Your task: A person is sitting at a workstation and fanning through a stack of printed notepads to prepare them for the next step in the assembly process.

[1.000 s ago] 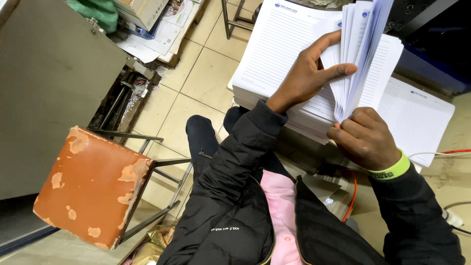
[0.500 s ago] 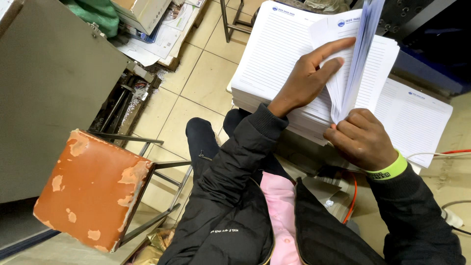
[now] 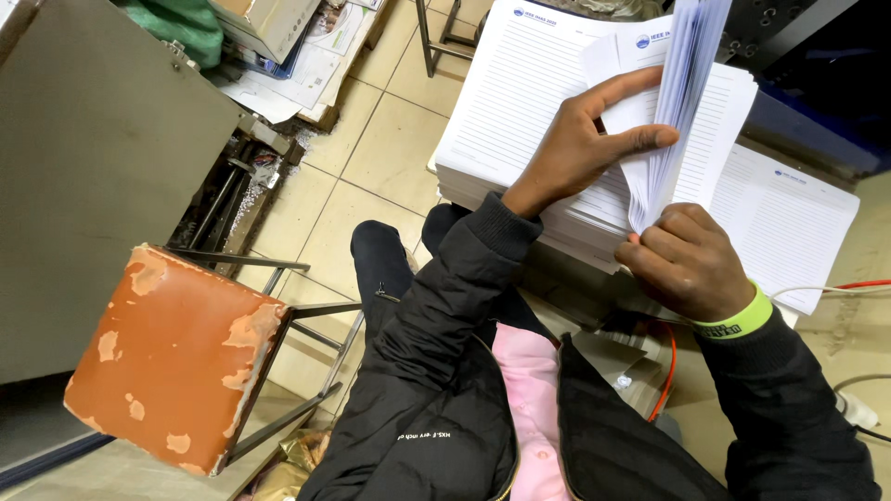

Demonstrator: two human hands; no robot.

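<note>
1. Nearest the camera: black jacket sleeves [image 3: 436, 371] and a pink shirt [image 3: 534, 408], just below the notebook stack [image 3: 520, 102], which is the landmark here.
2. Right hand [image 3: 687, 264] is sitting at the stack's near edge, fingers curled and pinching the bottom of a fanned bundle of pages [image 3: 682, 83]. A green wristband [image 3: 738, 320] is showing on that wrist.
3. Left hand [image 3: 585, 139] is lying on the stack, fingers spread flat; index and middle are reaching into the left side of the fan, thumb is pressing the lined sheet underneath.
4. Progress, as a judgement: flipping looks midway. A thin batch is lying flat left of the fan, the bundle is standing upright in the middle, and a lined page [image 3: 789, 223] is lying open on the right. Can't tell how many sheets are left.
5. Orientation: the fan's long axis is running away from the person, loose edges pointing up and away, gripped end pointing back toward the body. The stack is lying flat, skewed diagonally against the floor tiles.
6. Left of the stack: a worn orange stool [image 3: 167, 357] on a metal frame, standing on the tiled floor [image 3: 390, 139].
7. Further left and beyond: a grey cabinet [image 3: 83, 167], with loose papers [image 3: 288, 74] piled on the floor past it.
</note>
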